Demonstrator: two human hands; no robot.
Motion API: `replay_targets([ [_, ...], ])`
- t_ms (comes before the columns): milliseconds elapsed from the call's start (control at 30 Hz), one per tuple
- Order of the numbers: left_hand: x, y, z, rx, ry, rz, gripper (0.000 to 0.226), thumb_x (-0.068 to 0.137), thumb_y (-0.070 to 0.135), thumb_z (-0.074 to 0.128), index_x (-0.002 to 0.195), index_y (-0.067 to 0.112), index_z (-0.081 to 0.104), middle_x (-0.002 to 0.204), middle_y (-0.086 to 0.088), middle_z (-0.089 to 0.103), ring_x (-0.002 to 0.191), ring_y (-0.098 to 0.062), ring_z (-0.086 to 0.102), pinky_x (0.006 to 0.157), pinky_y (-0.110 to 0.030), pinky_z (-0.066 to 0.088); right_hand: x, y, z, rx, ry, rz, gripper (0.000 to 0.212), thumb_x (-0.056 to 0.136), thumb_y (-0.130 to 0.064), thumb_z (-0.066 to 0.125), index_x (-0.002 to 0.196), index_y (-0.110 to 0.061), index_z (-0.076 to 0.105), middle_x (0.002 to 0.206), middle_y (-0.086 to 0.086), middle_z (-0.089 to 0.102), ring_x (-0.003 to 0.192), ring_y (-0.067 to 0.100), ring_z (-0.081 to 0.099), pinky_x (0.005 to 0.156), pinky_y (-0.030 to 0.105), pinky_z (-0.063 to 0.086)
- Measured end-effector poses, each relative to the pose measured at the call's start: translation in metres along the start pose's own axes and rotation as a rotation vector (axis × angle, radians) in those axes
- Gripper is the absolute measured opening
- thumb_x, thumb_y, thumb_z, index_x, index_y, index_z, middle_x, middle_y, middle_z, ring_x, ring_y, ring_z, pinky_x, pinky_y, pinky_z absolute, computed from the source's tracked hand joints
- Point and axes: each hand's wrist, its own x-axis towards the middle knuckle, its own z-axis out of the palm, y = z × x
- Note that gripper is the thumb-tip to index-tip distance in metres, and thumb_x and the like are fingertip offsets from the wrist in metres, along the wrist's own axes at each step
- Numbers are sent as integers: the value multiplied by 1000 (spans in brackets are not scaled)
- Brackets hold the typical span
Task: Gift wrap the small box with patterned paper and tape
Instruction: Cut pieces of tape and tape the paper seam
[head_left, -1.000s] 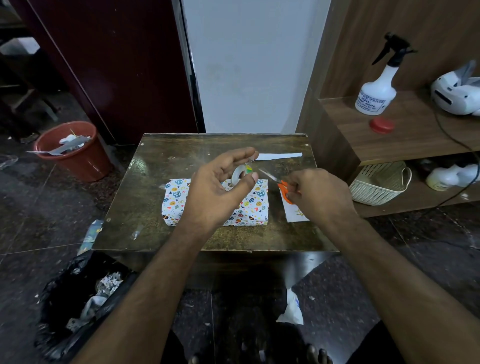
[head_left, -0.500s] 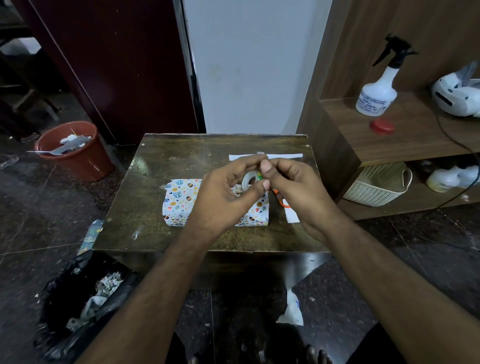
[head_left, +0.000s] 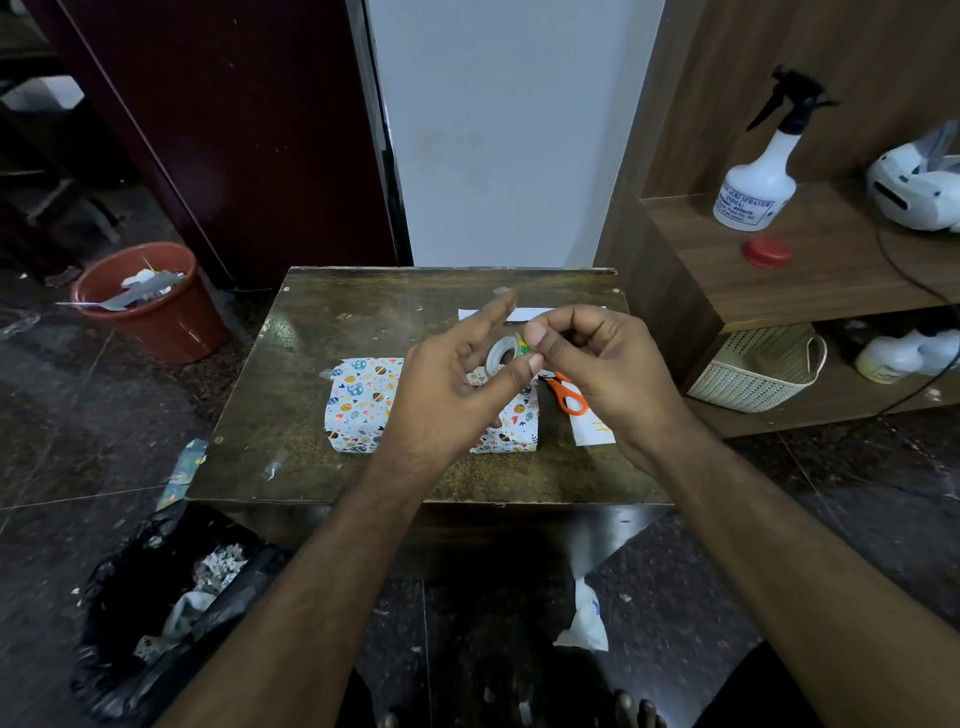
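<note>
Holding paper scraps: red bucket (head_left: 156, 306), black bin bag (head_left: 156, 623).

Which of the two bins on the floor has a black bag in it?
The bin at the table's near left corner has the black bag; the red-brown bucket farther back has none.

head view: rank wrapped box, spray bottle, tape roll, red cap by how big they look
1. wrapped box
2. spray bottle, though it sits farther away
3. tape roll and red cap look alike; the roll is nearer and partly hidden.
</note>
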Motion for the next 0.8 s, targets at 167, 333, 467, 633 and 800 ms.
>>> replay_targets([
  [167,3,-1,3,-77,6,-19,65,92,14,78,151,20,52,136,25,59,119,-2,67,50,-32,58,0,1,3,-85,59,-101,5,94,-27,75,91,-23,77,89,3,74,91,37,69,85,59,57],
  [333,5,1,2,-237,6,-39,64,87,0,78,146,5,54,142,-1,64,116,-15,71,54,-21,56,-1,-3,1,-180,79,-195,7,95,-26,73,91,-22,75,85,-12,67,85,20,66,78,54,57],
  [467,7,0,2,-253,31,-8,65,88,1,78,148,7,52,148,0,60,116,-14,71,53,-23,56,-4,-7,3,-175,98,-260,8,96,-26,72,89,-22,74,87,-5,66,86,28,66,74,56,54],
  [633,4,4,0,-214,37,39,69,88,-2,77,150,11,50,150,4,57,115,-10,71,55,-21,57,-6,-8,6,-134,141,-166,11,96,-29,71,89,-22,74,87,0,72,86,29,68,79,50,57],
  [800,0,3,4,-153,29,76,68,87,-4,77,147,20,53,118,33,67,112,3,67,62,-29,62,-4,-3,2,-188,84,-39,21,93,-38,67,83,-21,74,77,1,73,80,28,69,75,45,58],
])
